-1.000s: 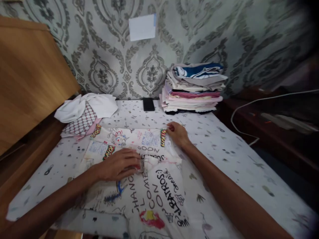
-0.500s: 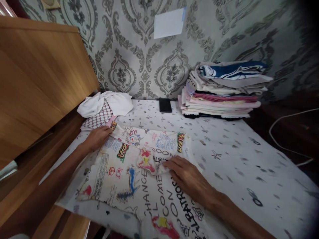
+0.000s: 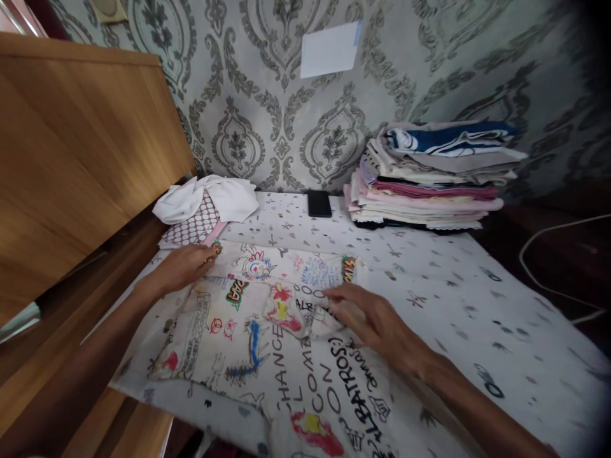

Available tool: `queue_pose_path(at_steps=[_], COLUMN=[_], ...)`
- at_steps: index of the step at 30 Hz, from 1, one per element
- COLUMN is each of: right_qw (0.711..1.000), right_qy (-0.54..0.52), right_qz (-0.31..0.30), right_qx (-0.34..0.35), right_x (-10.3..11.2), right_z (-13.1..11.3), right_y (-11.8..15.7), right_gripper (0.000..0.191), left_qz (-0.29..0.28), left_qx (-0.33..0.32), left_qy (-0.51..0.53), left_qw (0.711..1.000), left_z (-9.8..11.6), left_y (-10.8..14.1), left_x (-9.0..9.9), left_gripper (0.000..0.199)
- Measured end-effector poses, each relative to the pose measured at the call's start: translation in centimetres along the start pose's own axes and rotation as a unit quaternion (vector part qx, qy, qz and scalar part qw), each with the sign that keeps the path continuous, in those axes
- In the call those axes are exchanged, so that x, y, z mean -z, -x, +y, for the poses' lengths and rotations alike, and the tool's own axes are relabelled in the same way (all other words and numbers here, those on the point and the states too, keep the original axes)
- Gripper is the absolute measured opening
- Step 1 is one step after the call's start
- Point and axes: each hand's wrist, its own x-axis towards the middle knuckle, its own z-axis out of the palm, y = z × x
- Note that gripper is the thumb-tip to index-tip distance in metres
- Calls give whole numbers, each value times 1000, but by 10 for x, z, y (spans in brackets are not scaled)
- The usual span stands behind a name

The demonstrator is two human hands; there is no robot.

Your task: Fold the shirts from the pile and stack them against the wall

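Note:
A white T-shirt, covered in coloured drawings and black lettering such as "CHANCE" and "COME ON", lies spread in front of me with its far part folded over. My left hand is at the far left corner of the fabric, its fingertips closed on the edge. Over the right half of the shirt is my right hand, slightly blurred, its fingers stretched leftward just at the folded fabric. Whether those fingertips press on the cloth is hard to see.
A tall stack of folded clothes stands at the back right. Beside the wall lies a black phone. White crumpled cloth rests on a patterned folded piece at the back left. A wooden cabinet borders the left; a white cable hangs right.
My right hand has shifted a little right and away from me, its fingers rising off the folded patch. My left hand stays at the corner. The view has shifted slightly.

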Motion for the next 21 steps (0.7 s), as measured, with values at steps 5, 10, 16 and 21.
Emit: queue_pose_path(at_steps=[5,10,16,21], right_qw=[991,965,955,951], right_qy=[118,254,281,294], right_qz=[52,21,-5,-5], right_qx=[-24,-62,-95,-97], right_x=[-19,-40,-36,-34], right_z=[31,66,58,49], right_y=[-52,-58,-52,-52], right_gripper=[46,60,62,57], left_qz=[5,-28,-10,1], left_qx=[-41,2,14,-65], left_qy=[118,20,-64,-37], left_qw=[992,999,998,997], left_z=[20,-2,-9,41], left_y=[-46,-59,-54,-59], left_x=[-31,-67,-67,-68], left_gripper=[54,65,63,66])
